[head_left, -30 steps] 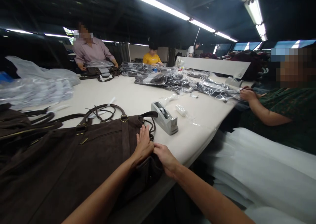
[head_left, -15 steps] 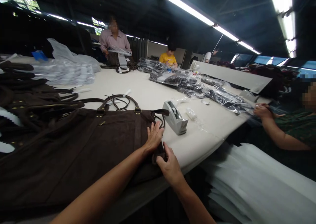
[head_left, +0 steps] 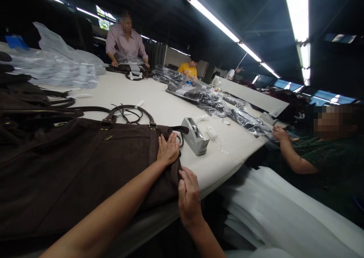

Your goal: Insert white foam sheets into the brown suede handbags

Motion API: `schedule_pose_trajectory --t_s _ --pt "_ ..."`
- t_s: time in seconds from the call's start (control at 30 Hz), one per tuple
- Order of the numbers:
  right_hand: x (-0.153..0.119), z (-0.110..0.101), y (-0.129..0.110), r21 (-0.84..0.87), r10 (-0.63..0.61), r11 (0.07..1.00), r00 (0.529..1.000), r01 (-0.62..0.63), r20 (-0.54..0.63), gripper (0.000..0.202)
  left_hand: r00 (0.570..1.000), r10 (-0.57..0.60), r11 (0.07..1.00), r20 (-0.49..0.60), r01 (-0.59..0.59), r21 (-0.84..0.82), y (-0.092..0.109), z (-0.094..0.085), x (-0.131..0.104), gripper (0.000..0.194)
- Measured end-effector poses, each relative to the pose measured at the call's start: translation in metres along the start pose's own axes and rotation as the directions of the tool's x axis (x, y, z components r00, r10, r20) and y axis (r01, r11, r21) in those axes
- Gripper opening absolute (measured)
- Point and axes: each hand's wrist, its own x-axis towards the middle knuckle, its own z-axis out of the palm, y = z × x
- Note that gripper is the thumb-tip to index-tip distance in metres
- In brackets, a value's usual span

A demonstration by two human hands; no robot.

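Observation:
A dark brown handbag (head_left: 113,167) lies flat at the table's near edge, its looped handles pointing away from me. My left hand (head_left: 168,148) presses flat on the bag's upper right corner, fingers stretched out. Along the bag's right side, my right hand (head_left: 190,199) has its fingers extended, the fingertips touching the edge. A grey tape dispenser (head_left: 195,136) stands just beyond my hands, close to a short strap end of the bag.
More brown bags (head_left: 25,106) are heaped at left, with stacked clear plastic bags (head_left: 54,70) behind. Plastic-wrapped bags (head_left: 199,95) lie across the white table (head_left: 136,91). White sheets (head_left: 267,205) hang at lower right. Co-workers (head_left: 126,41) stand at the far side; another person (head_left: 298,155) sits at right.
My right hand has gone from a curled grip at the bag's side to straighter fingers along its edge. My left hand still rests on the corner. The view has turned slightly right.

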Motion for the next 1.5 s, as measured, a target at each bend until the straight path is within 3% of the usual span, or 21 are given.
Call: schedule_pose_trajectory --t_s 0.2,0.3,0.4,0.47,0.53,0.63,0.77,0.9,1.03,1.13,1.2,1.27,1.33,1.4,1.5 --pt "0.017 -0.005 -0.007 -0.19 -0.05 0.98 0.999 0.052 0.014 0.03 1.0 -0.021 0.998 -0.001 0.021 0.061 -0.004 0.0 0.004 0.057" --pt "0.019 0.001 0.0 -0.229 0.108 0.966 0.993 -0.118 -0.056 0.041 0.998 -0.062 0.995 -0.008 0.062 0.083 -0.007 -0.001 0.009 0.057" --pt "0.016 0.006 0.005 -0.103 0.306 0.944 0.949 -0.313 -0.073 0.032 0.995 -0.097 0.99 -0.025 0.099 0.102 -0.011 0.0 0.015 0.058" --pt "0.014 0.007 0.005 -0.024 0.353 0.935 0.934 -0.355 -0.053 0.031 0.995 -0.097 0.988 -0.037 0.101 0.116 -0.013 0.001 0.018 0.058" --pt "0.012 0.008 0.005 -0.028 0.283 0.958 0.958 -0.285 -0.039 0.042 0.995 -0.086 0.987 -0.049 0.092 0.13 -0.015 0.003 0.022 0.059" --pt "0.006 0.008 0.009 -0.138 0.074 0.988 0.997 -0.07 0.025 0.049 0.998 -0.039 0.988 -0.057 0.047 0.147 -0.02 0.003 0.029 0.061" --pt "-0.009 0.009 0.021 -0.229 -0.057 0.969 0.988 0.088 0.14 0.058 0.994 0.112 0.981 -0.015 -0.108 0.16 -0.024 0.005 0.044 0.064" --pt "-0.018 0.008 0.029 -0.296 -0.16 0.937 0.981 0.187 0.113 0.055 0.964 0.247 0.953 0.101 -0.261 0.154 -0.025 0.01 0.062 0.061" --pt "0.005 -0.006 0.021 -0.328 -0.327 0.871 0.93 0.366 0.169 0.049 0.961 0.227 0.956 0.16 -0.251 0.149 -0.028 0.015 0.073 0.059" --pt "0.048 -0.014 0.005 -0.25 -0.342 0.854 0.854 0.456 0.392 0.028 0.968 0.196 0.966 0.156 -0.218 0.141 -0.029 0.015 0.073 0.06" --pt "0.078 -0.007 -0.003 -0.233 -0.294 0.845 0.781 0.482 0.551 0.025 0.972 0.183 0.97 0.15 -0.203 0.132 -0.029 0.013 0.071 0.061" --pt "0.098 0.01 -0.004 -0.252 -0.286 0.818 0.744 0.518 0.604 0.022 0.974 0.174 0.974 0.148 -0.192 0.12 -0.03 0.012 0.07 0.062" --pt "0.102 0.031 0.005 -0.263 -0.341 0.801 0.771 0.538 0.539 0.02 0.975 0.165 0.977 0.152 -0.182 0.109 -0.031 0.011 0.069 0.063" --pt "0.091 0.048 0.019 -0.245 -0.394 0.8 0.787 0.548 0.474 0.039 0.975 0.153 0.98 0.161 -0.17 0.1 -0.033 0.01 0.07 0.063" --pt "0.064 0.057 0.041 -0.217 -0.439 0.791 0.777 0.573 0.451 0.066 0.976 0.117 0.986 0.182 -0.135 0.094 -0.037 0.01 0.075 0.064"
